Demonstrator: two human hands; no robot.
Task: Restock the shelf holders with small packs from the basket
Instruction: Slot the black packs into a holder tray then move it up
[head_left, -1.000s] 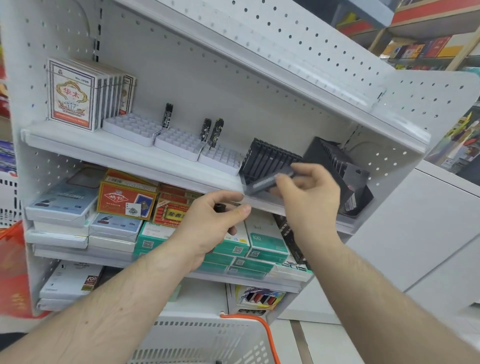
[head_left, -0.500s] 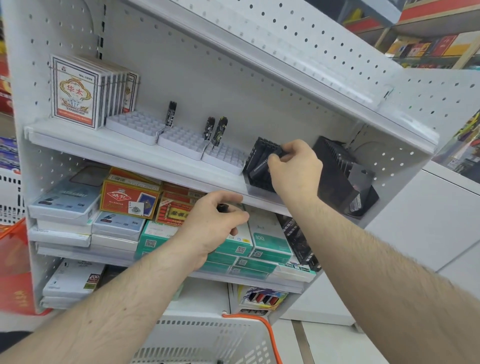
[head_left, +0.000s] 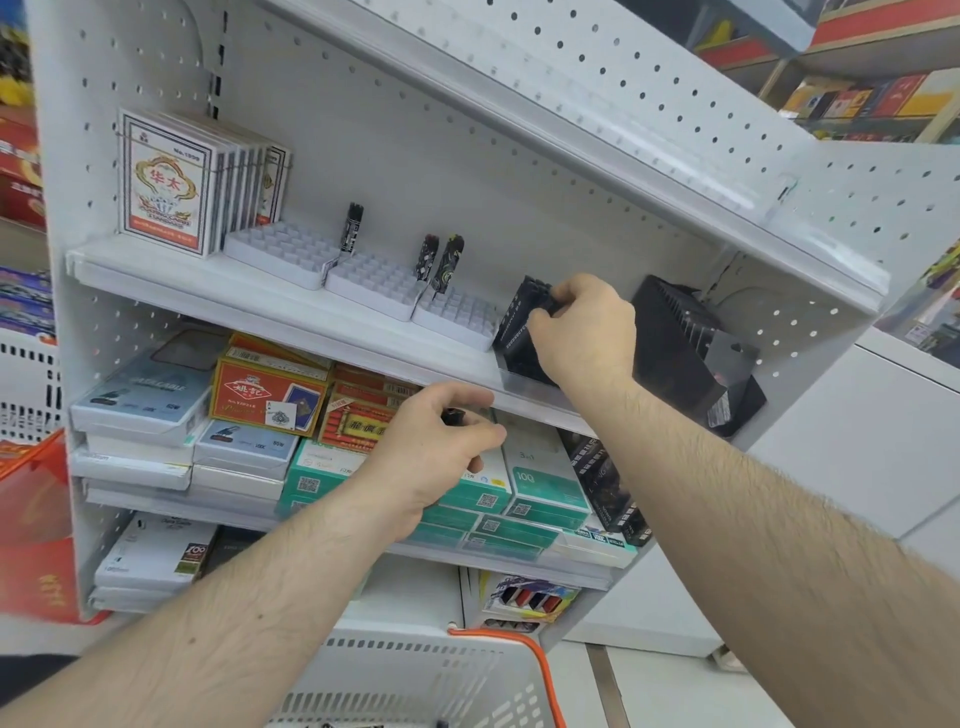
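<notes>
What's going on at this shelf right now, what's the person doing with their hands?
A person is restocking a white pegboard shelf. The right hand is at the left black slotted holder on the upper shelf, fingers curled at its top as if seating a dark small pack; the pack itself is mostly hidden. The left hand waits lower, holding another small dark pack. A second black holder sits to the right, and the white basket is below.

"华太" on card box (head_left: 165, 183); "100" on teal box (head_left: 548, 480)
</notes>
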